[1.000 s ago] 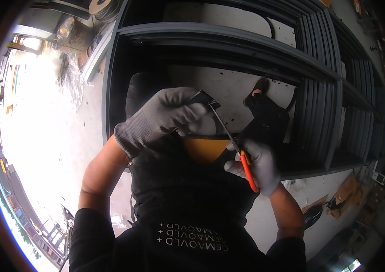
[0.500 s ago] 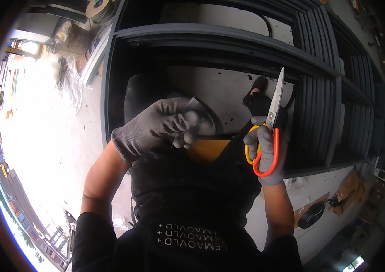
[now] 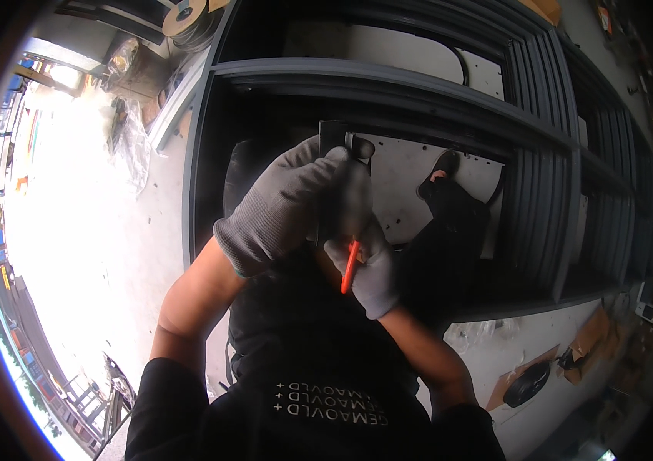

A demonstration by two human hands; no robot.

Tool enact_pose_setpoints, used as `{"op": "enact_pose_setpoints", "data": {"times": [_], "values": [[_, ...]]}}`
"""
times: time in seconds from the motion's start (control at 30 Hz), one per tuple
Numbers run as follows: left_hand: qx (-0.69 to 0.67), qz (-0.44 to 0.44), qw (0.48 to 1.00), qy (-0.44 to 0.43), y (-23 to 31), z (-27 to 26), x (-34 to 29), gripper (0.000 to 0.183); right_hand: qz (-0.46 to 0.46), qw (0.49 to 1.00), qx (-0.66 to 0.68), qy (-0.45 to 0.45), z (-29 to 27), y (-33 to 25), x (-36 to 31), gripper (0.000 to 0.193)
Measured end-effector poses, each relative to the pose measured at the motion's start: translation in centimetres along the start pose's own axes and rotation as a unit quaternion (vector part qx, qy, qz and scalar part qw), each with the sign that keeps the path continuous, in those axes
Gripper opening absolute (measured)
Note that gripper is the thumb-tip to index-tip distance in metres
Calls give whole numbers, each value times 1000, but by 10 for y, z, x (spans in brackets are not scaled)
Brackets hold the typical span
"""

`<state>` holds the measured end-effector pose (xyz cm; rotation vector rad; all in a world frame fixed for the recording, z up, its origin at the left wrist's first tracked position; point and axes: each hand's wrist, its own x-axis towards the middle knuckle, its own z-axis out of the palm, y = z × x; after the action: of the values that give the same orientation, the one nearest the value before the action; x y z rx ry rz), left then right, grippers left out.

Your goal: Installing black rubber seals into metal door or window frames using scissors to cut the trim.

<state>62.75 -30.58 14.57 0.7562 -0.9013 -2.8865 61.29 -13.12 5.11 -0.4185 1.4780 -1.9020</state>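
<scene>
My left hand (image 3: pixel 284 201), in a grey work glove, is closed with thumb and fingers on a short dark strip (image 3: pixel 332 134) whose squared end stands up above the thumb. I cannot tell what the strip is made of. Just below and to the right, my gloved right hand (image 3: pixel 375 270) grips a pair of scissors by the handles; an orange loop (image 3: pixel 351 266) shows edge-on. The blades are not clearly visible, lost in blur and behind the left hand. Both hands meet close together in front of my dark shirt.
Stacked dark grey metal frames (image 3: pixel 388 75) surround my legs and stretch off to the right. My foot (image 3: pixel 445 163) stands on the pale floor inside one opening. A cable spool (image 3: pixel 186 19) and clear plastic wrap (image 3: pixel 132 146) lie far left; a black coil (image 3: pixel 528 382) rests on cardboard at lower right.
My right hand has swung left with the scissors, from upright and apart to beside the left hand. The left hand has risen slightly, and the dark strip now shows in it.
</scene>
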Motion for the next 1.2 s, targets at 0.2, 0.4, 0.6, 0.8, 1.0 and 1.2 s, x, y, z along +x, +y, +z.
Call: {"op": "enact_pose_setpoints", "data": {"times": [0.2, 0.4, 0.6, 0.8, 1.0, 1.2], "values": [[67, 82, 994, 34, 9, 12, 4, 32, -62, 996, -68, -5, -3, -13, 10, 35], [267, -45, 960, -69, -6, -16, 9, 64, -73, 986, 58, 135, -13, -80, 74, 20], [238, -203, 928, -202, -52, -42, 13, 35, -186, 961, -12, 203, -36, -147, 156, 17], [102, -169, 967, -161, -56, -23, -6, 39, -168, 960, -68, 212, -50, -154, 198, 22], [-110, -100, 984, -98, -29, -38, 27, 28, 57, 989, -131, 45, -59, -121, 99, 37], [-140, 15, 990, -30, -7, -56, 42, 27, 316, 936, 49, -145, -47, -87, -35, 48]]}}
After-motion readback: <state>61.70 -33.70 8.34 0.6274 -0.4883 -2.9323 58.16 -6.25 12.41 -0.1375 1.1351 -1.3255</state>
